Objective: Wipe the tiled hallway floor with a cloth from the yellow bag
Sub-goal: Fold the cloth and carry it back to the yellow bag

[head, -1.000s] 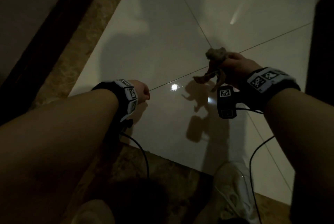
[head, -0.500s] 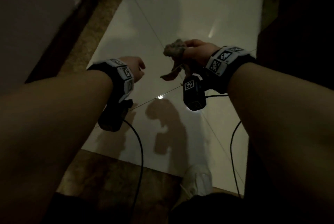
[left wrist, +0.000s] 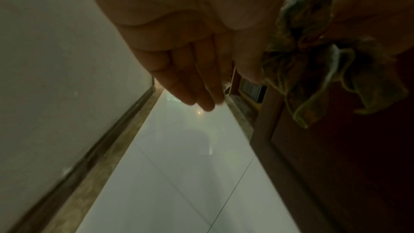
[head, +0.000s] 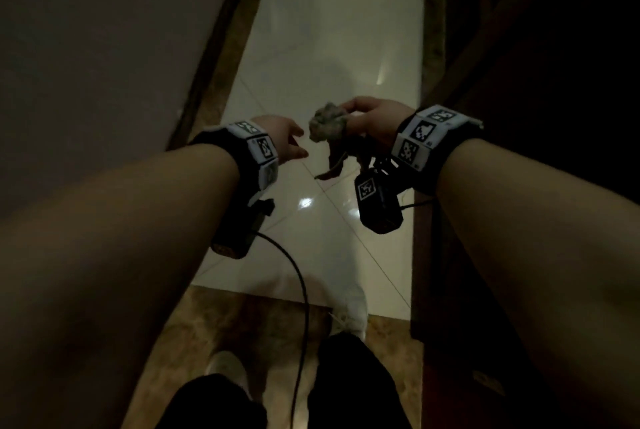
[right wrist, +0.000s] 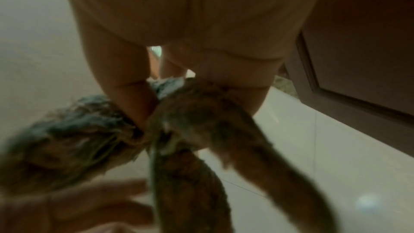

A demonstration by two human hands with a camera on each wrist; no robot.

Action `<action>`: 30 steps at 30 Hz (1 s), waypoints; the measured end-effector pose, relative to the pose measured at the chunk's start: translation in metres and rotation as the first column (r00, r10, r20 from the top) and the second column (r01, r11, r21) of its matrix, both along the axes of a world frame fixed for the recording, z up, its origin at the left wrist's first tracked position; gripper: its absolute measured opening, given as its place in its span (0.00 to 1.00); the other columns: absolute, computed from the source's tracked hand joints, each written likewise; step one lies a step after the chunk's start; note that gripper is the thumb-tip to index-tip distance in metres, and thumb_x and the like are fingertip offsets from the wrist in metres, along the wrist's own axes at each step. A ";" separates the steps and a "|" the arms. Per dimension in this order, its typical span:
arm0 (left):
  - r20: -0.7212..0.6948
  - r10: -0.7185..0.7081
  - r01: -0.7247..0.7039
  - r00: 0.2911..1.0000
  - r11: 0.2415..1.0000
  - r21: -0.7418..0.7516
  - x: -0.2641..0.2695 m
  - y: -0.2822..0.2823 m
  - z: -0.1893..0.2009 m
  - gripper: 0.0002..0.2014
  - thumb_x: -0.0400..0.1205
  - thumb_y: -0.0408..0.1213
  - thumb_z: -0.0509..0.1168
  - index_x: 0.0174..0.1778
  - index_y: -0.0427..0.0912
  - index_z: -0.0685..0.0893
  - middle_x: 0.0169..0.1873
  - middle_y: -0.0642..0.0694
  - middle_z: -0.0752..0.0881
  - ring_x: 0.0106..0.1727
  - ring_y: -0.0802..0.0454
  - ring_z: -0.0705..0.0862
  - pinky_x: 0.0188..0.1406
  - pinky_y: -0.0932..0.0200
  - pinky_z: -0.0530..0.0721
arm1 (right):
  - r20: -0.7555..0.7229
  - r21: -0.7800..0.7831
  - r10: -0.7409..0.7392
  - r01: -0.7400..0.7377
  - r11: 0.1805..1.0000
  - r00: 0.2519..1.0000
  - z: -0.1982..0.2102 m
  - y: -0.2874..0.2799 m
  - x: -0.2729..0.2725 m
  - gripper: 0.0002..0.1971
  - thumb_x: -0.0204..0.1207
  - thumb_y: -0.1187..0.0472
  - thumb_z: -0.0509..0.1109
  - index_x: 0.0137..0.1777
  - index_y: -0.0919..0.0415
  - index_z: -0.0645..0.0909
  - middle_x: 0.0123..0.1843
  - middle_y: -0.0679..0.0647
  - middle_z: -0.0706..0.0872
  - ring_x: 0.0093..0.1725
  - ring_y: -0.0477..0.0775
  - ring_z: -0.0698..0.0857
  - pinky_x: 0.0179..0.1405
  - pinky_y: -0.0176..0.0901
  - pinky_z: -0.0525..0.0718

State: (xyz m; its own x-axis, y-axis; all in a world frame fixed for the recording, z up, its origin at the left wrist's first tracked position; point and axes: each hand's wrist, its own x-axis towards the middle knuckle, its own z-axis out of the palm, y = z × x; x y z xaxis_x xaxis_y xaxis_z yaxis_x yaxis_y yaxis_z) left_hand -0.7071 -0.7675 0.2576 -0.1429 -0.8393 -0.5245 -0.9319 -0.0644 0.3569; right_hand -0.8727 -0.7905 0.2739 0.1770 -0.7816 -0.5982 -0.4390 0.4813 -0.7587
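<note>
One cloth [head: 327,125] is in play, a shaggy grey-brown wad, bunched and held in the air above the floor [head: 339,47], not touching it. Our right hand [head: 372,120] grips it: in the right wrist view the fingers [right wrist: 132,98] curl round the wad [right wrist: 94,130] and two limp tails hang down from the fist. In the head view one tail dangles beside the camera pod under our right wrist.

Our left hand [head: 285,139] sits just left of the cloth, apart from it, holding nothing. The left wrist view shows its fingers [left wrist: 197,84] straight and close together, pointing down the hallway, with the cloth [left wrist: 309,45] off to the right at about the same height.

Both wrists wear marker bands [head: 420,136]; a black cable [head: 301,290] loops down from the left pod.

Below, the floor is pale glossy tile with thin grout lines and bright glints, framed by a mottled brown border [head: 235,324]. White wall [head: 104,47] with dark skirting runs along the left edge; a dark wooden door [left wrist: 336,166] stands along the right edge. Our shoe [head: 349,311] rests at the near edge of the pale tile, black trouser legs below. Light is dim; the right wrist view is blurred.
</note>
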 end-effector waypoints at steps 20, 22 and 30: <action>-0.164 -0.039 0.000 0.986 0.974 -0.229 0.021 0.283 0.334 0.15 0.79 0.38 0.69 0.60 0.36 0.86 0.51 0.42 0.90 0.49 0.49 0.87 0.55 0.60 0.83 | -0.089 -0.170 0.024 -0.039 0.985 0.996 0.302 0.305 0.014 0.15 0.71 0.70 0.71 0.56 0.57 0.82 0.52 0.62 0.85 0.55 0.61 0.86 0.63 0.55 0.83; -0.172 0.003 -0.043 0.985 0.972 -0.229 0.022 0.323 0.335 0.14 0.79 0.36 0.69 0.59 0.34 0.86 0.53 0.39 0.90 0.47 0.48 0.87 0.61 0.54 0.85 | -0.115 -0.191 0.056 -0.077 0.979 0.992 0.309 0.344 0.017 0.21 0.70 0.69 0.73 0.64 0.60 0.80 0.59 0.65 0.85 0.61 0.65 0.85 0.65 0.60 0.82; -0.115 0.103 -0.119 0.988 0.983 -0.138 0.053 0.495 0.343 0.16 0.82 0.39 0.65 0.63 0.35 0.83 0.57 0.40 0.89 0.52 0.49 0.88 0.61 0.56 0.82 | -0.304 -0.152 0.277 -0.333 0.931 0.912 0.320 0.491 0.058 0.22 0.73 0.55 0.72 0.68 0.55 0.79 0.66 0.59 0.84 0.66 0.61 0.82 0.70 0.57 0.79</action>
